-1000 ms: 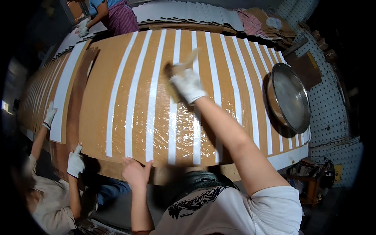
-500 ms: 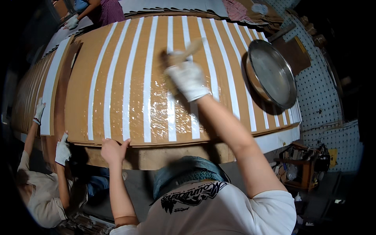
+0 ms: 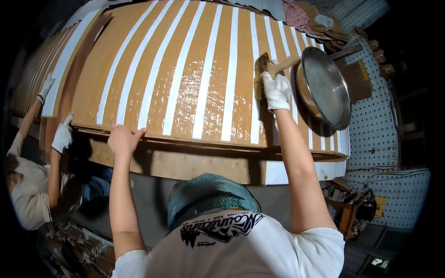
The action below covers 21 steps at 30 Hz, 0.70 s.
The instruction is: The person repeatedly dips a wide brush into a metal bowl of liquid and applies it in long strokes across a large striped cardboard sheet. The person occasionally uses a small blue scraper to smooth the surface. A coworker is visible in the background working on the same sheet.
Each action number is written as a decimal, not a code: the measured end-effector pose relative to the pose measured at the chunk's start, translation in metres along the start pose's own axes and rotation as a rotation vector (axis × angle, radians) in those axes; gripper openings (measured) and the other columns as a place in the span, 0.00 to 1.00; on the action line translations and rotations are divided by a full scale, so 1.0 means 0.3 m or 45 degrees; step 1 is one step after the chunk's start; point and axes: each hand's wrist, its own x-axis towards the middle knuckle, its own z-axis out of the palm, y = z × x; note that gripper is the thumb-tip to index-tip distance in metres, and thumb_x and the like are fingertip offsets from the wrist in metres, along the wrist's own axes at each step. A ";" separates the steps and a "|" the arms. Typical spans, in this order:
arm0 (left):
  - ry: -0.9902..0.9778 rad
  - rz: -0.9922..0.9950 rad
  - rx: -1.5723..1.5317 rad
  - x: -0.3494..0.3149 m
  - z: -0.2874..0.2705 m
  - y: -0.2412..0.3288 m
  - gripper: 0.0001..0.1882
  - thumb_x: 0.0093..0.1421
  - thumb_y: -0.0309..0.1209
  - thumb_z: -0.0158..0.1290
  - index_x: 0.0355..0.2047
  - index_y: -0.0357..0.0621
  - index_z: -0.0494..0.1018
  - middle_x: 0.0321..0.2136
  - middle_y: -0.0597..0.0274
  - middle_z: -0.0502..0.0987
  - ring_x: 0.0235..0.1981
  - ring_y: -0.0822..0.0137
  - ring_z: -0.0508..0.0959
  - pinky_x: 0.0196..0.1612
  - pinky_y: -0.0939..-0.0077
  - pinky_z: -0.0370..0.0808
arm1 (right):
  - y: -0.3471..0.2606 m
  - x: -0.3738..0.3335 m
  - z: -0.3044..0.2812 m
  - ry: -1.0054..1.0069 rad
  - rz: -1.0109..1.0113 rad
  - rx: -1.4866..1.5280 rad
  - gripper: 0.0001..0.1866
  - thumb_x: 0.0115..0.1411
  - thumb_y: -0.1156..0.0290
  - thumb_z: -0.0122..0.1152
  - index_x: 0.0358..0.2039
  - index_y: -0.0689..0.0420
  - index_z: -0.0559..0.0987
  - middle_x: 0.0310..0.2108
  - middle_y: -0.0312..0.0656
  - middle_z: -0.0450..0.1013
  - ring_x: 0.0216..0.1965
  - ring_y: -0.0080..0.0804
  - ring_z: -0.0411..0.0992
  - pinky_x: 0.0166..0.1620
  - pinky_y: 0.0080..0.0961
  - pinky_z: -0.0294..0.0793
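A large brown cardboard sheet (image 3: 155, 92) with white lengthwise strips lies on a stack before me, its middle wet and shiny. My right hand (image 3: 278, 90), in a white glove, is closed round a wide flat brush (image 3: 261, 76) with a pale wooden handle. The bristles are over the sheet's right part, beside a white strip; whether they touch is hard to see. Just right of the hand, a round metal basin (image 3: 327, 88) holding cloudy liquid rests tilted on the sheet. My bare left hand (image 3: 124, 141) grips the sheet's near edge, thumb spread along it.
At the left, another person's gloved hands (image 3: 62, 134) are at a neighbouring striped stack (image 3: 65, 69). A wooden board (image 3: 194, 164) shows under the near edge. Checked pink cloth (image 3: 295, 14) lies at the far right, and a dotted wall (image 3: 371, 125) stands beyond the basin.
My right hand has swept right with the brush, from the sheet's middle to near the basin. My left hand stays at the near edge. The whole view has shifted somewhat.
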 end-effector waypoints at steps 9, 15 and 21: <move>0.045 0.013 -0.018 -0.014 0.003 0.004 0.45 0.46 0.70 0.59 0.31 0.29 0.79 0.38 0.37 0.79 0.35 0.45 0.82 0.36 0.57 0.80 | -0.170 -0.500 -0.100 -0.647 -1.303 -0.198 0.23 0.63 0.73 0.50 0.59 0.45 0.71 0.35 0.40 0.75 0.35 0.33 0.76 0.32 0.27 0.79; 0.086 0.062 -0.011 -0.022 0.006 0.018 0.47 0.47 0.72 0.56 0.31 0.28 0.79 0.35 0.37 0.80 0.33 0.46 0.83 0.34 0.57 0.80 | 0.118 -0.140 -0.096 -0.032 -0.929 -0.210 0.18 0.58 0.63 0.59 0.50 0.43 0.80 0.34 0.41 0.78 0.33 0.39 0.78 0.34 0.34 0.78; 0.042 0.025 -0.016 -0.023 -0.012 0.023 0.48 0.47 0.69 0.59 0.38 0.24 0.78 0.40 0.36 0.80 0.36 0.50 0.84 0.35 0.61 0.81 | -0.002 -0.509 -0.160 -0.366 -1.172 -0.318 0.27 0.54 0.77 0.54 0.56 0.49 0.76 0.38 0.43 0.78 0.33 0.38 0.79 0.31 0.32 0.78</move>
